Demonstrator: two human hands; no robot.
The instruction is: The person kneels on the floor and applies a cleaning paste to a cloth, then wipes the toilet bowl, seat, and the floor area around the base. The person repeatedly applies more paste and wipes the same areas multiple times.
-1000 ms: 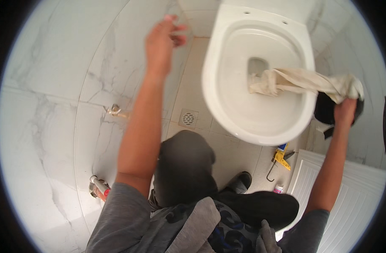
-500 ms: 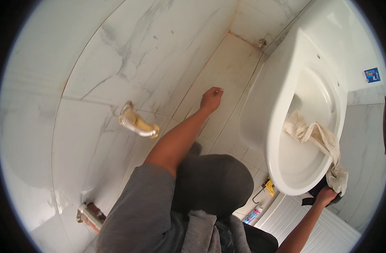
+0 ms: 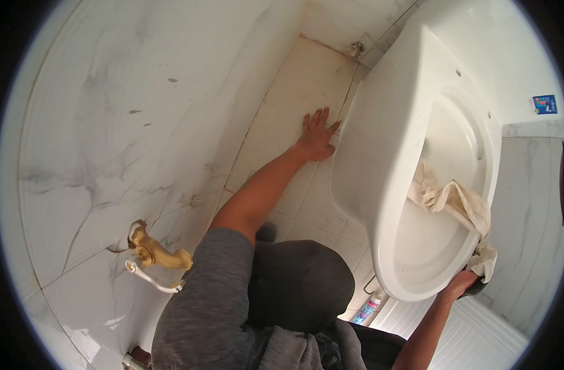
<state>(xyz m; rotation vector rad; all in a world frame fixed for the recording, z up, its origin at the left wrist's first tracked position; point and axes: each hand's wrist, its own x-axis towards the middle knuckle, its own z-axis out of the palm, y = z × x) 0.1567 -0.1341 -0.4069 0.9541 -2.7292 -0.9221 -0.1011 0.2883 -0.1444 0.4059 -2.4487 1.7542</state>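
Left hand [image 3: 316,140]: palm down at the beige floor tiles [image 3: 282,132], in the gap between the white, grey-veined marble-look wall [image 3: 128,142] and the white ceramic toilet [image 3: 380,142]. Fingers straight and spread, nothing held. Looks planted on the floor; fingertips just beside the toilet's outer side, no clear contact.

Right hand [image 3: 459,285]: at the front of the toilet rim, far side from the left hand, arm coming up from the lower edge. Fingers mostly hidden, so can't tell whether they grip. A dark, limp-looking piece [image 3: 474,287] sits right at them, partly covered; can't make out what it is.

Long, rumpled cream cloth [image 3: 461,203]: one end lies down in the bowl, middle drapes over the rim, other end hangs outside, just above the right hand. Creased and twisted along its run. Rim has two small round holes at the back.

Surroundings: brass wall tap with a silver-coloured lever [image 3: 155,251], left of the person's grey sleeve [image 3: 217,296]. Small metal valve [image 3: 356,50] low on the back wall. Blue rectangular sticker [image 3: 544,104] on the white surface behind the bowl. Pink-and-blue bottle [image 3: 366,309] on the floor below the toilet front, near a thin bent metal rod [image 3: 369,285]. White ribbed panel [image 3: 473,336] beyond the right forearm. Dark-clad knee [image 3: 300,287] at lower middle.
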